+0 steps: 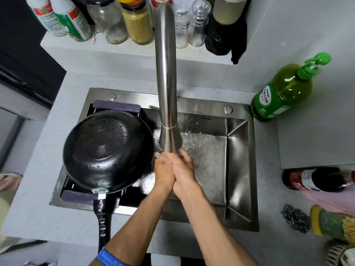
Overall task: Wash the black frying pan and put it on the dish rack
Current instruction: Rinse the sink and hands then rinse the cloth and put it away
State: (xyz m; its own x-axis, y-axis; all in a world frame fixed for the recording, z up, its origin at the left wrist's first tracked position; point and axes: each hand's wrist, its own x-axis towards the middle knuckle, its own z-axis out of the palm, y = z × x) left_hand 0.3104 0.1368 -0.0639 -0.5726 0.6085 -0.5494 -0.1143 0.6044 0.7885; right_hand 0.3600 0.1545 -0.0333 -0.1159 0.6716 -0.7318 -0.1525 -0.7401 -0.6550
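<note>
Both hands, left hand (164,170) and right hand (183,169), press palm to palm under the faucet (166,77), fingers together, holding nothing, while the black frying pan (107,150) sits upturned on the dish rack (117,106) just left of them, nearer the left hand, handle (102,217) pointing back toward the person.

A pale grey speckled countertop (269,244) surrounds a steel sink (238,162), with a raised ledge (123,52) of jars at twelve o'clock and a grey wall (307,25) at two o'clock.

Left hand (164,170) and right hand (183,169) pressed palm to palm, fingers extended forward; both forearms converge.
</note>
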